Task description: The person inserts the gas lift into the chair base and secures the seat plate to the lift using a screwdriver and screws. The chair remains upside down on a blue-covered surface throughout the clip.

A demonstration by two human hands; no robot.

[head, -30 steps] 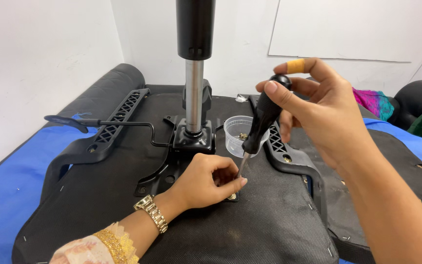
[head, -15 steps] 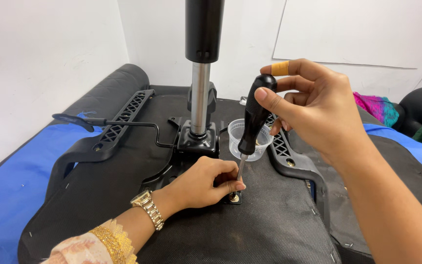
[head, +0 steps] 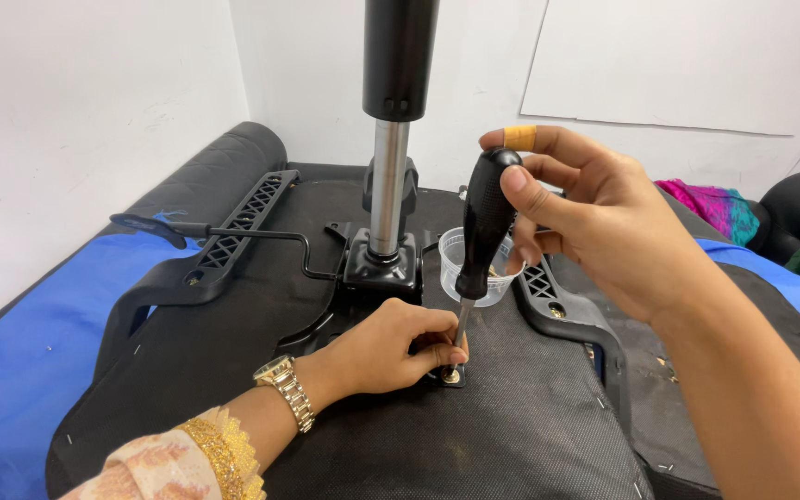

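The right hand [head: 594,222] is clenching a black-handled screwdriver [head: 485,231] upright, its tip sitting in a screw [head: 453,375] on the upturned chair seat [head: 474,435]. The left hand [head: 391,347] is pinching the shaft near the tip, steadying it. Next probably calls for steady downward pressure while turning.

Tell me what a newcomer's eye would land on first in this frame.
In the middle, the right hand grips a black-handled screwdriver held upright, its tip on a screw in the black underside of an upturned chair seat. The left hand, a gold watch at its wrist, steadies the tip with its fingers. Just behind stand a shiny metal column and a small clear cup.
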